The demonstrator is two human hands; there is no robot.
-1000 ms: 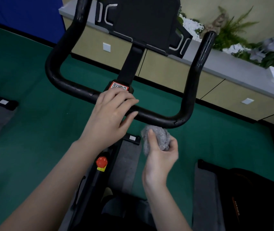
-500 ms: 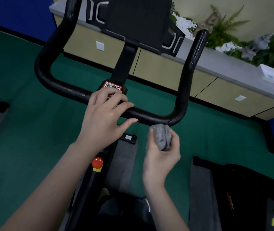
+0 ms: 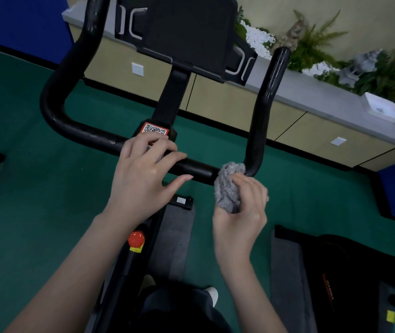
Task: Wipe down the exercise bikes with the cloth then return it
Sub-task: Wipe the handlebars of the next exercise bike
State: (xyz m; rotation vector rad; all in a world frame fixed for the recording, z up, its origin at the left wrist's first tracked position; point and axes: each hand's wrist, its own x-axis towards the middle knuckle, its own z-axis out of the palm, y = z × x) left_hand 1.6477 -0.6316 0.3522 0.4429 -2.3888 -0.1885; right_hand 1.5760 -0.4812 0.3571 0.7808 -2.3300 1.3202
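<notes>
An exercise bike's black U-shaped handlebar fills the middle of the view, with a dark console above it. My left hand rests on the middle of the bar, fingers over it beside a red QR sticker. My right hand grips a bunched grey cloth. The cloth touches the bar at its right bend, where the right upright rises.
A red knob sits on the bike frame below my left arm. Green floor lies all around. Another black machine stands at the lower right. A low cabinet with a grey top and plants runs along the back.
My right hand has risen and moved right with the cloth, from below the bar to touching its right bend. My left hand has stayed on the bar.
</notes>
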